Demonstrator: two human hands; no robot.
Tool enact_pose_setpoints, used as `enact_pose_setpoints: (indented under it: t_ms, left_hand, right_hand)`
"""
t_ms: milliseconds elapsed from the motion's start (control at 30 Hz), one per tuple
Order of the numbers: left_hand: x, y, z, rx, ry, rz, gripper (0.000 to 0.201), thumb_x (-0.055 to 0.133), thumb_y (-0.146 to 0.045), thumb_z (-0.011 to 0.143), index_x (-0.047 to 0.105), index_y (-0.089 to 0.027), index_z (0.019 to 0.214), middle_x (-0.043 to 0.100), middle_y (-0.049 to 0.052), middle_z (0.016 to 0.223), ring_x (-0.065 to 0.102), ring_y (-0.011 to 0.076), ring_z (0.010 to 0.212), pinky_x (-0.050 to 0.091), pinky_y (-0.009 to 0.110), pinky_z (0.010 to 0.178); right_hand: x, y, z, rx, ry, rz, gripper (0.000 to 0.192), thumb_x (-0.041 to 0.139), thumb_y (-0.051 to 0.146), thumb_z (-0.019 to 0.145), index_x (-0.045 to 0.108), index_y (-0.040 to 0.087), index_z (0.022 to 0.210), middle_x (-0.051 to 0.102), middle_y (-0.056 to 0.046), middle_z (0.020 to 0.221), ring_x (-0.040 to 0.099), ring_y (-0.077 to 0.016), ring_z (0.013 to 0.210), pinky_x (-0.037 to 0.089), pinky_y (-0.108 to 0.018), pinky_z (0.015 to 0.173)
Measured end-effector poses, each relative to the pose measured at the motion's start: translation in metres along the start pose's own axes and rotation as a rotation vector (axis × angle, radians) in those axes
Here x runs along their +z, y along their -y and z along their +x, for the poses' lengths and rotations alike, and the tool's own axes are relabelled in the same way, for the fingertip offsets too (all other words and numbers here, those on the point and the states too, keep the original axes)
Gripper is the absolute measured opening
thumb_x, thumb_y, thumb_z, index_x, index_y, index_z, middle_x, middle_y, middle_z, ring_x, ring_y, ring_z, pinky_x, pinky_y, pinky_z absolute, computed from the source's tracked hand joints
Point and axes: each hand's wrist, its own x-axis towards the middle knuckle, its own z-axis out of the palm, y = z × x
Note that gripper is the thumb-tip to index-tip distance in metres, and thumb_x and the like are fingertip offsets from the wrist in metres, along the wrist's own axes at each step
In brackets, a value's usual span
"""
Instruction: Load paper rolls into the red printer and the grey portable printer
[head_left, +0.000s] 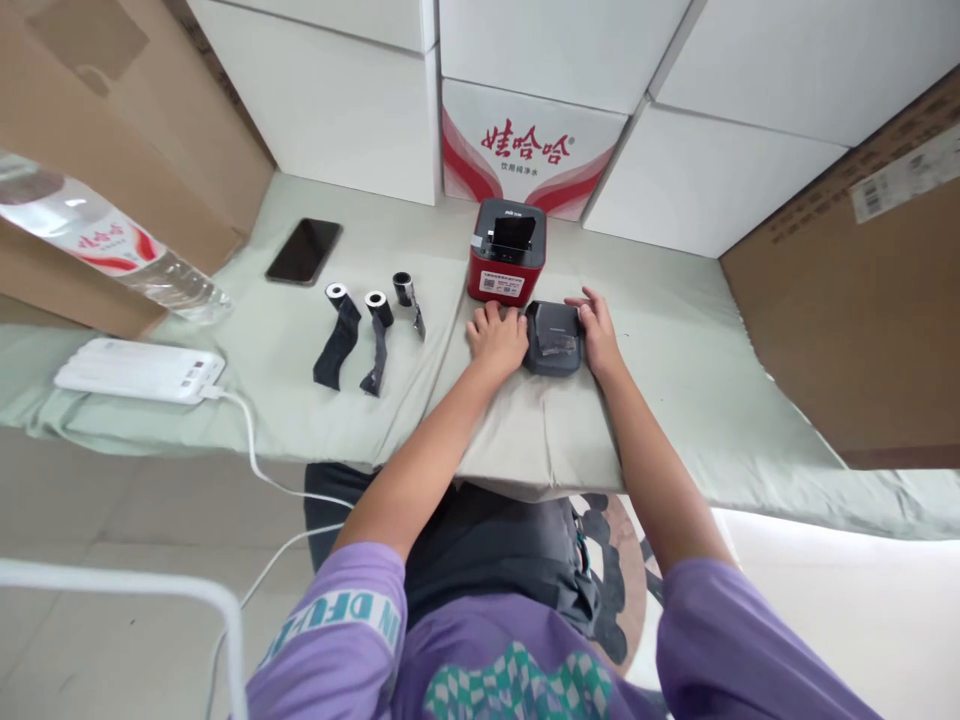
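Observation:
A dark grey, rounded-square device [553, 362] lies between my hands; a crumpled dark strip shows on top of it. My left hand [499, 340] rests at its left side, fingers apart and slightly bent, close to the front of a red and black printer [506, 255]. At the device's right edge, my right hand [598, 335] touches it with fingers stretched out. The printer has a black piece sticking up from its top and a white label in front. To the left stand three small black rolls, the left [337, 293], middle [377, 303] and right [403, 288], with loose tails.
A phone [304, 251] lies behind the rolls. A white power bank [139, 370] with a cable [251, 440] is at the left front edge, near a tilted water bottle [105, 235]. White boxes [345, 110] line the back; brown cartons [855, 300] flank the cloth-covered table [675, 400].

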Motion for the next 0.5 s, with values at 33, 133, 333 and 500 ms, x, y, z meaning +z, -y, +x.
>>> enact_pose_setpoints:
  t_ms: [33, 133, 333, 500]
  left_hand:
    - [0.002, 0.002, 0.000, 0.014, 0.008, 0.009, 0.043, 0.036, -0.041, 0.108, 0.066, -0.031, 0.137, 0.050, 0.011, 0.155, 0.044, 0.0351, 0.143, 0.038, 0.052, 0.115]
    - [0.006, 0.007, 0.001, 0.026, 0.003, 0.029, 0.046, 0.032, -0.039, 0.108, 0.064, -0.035, 0.140, 0.050, 0.010, 0.155, 0.040, 0.0315, 0.146, 0.031, 0.053, 0.121]
    - [0.006, 0.006, 0.002, 0.015, 0.044, 0.053, 0.048, 0.030, -0.039, 0.108, 0.061, -0.037, 0.144, 0.045, 0.008, 0.160, 0.034, 0.0299, 0.153, 0.019, 0.056, 0.128]
    - [0.006, 0.007, 0.001, 0.026, 0.051, 0.058, 0.048, 0.030, -0.039, 0.108, 0.060, -0.038, 0.145, 0.045, 0.008, 0.159, 0.033, 0.0299, 0.153, 0.016, 0.058, 0.129]
  right_hand:
    - [0.000, -0.001, 0.000, 0.001, 0.008, -0.007, 0.081, 0.044, 0.083, 0.090, 0.046, 0.032, 0.151, 0.066, -0.011, 0.141, 0.060, -0.0292, 0.135, 0.043, -0.055, 0.121]
    - [0.003, -0.002, -0.001, 0.014, 0.004, -0.042, 0.088, 0.038, 0.086, 0.090, 0.035, 0.033, 0.160, 0.067, -0.010, 0.140, 0.061, -0.0293, 0.132, 0.042, -0.055, 0.121]
    - [0.010, -0.004, -0.005, 0.057, -0.051, -0.140, 0.090, 0.019, 0.085, 0.094, 0.009, 0.039, 0.170, 0.064, -0.007, 0.145, 0.065, -0.0299, 0.128, 0.041, -0.058, 0.120]
    - [0.012, -0.002, -0.005, 0.062, -0.057, -0.129, 0.095, 0.017, 0.088, 0.091, 0.007, 0.036, 0.170, 0.062, -0.009, 0.147, 0.065, -0.0300, 0.127, 0.044, -0.056, 0.118]
